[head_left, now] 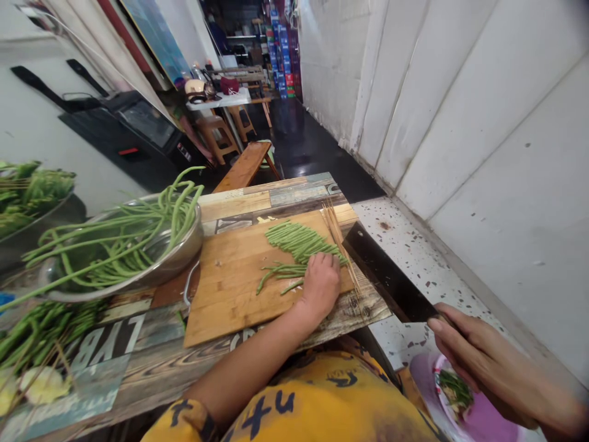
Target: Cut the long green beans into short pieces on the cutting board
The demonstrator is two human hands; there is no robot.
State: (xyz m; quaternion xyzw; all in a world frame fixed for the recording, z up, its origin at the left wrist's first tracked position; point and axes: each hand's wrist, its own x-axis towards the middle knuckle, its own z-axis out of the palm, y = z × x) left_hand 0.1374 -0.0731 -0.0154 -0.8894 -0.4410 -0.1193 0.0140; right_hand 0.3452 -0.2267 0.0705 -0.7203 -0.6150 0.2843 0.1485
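My left hand rests on the wooden cutting board, its curled fingers pressed over the ends of several long green beans. Just beyond it lies a row of cut bean pieces, side by side on the board. Out to the right, my right hand grips the handle of a cleaver. The dark, broad blade points up and left, apart from the beans. Thin bamboo skewers lie along the board's right edge. The fingertips of my left hand are partly hidden.
Left of the board, a metal bowl holds whole long beans. Greens fill another bowl at far left. Skewered green vegetables lie on the patterned table. A pink bin with scraps stands below my right hand.
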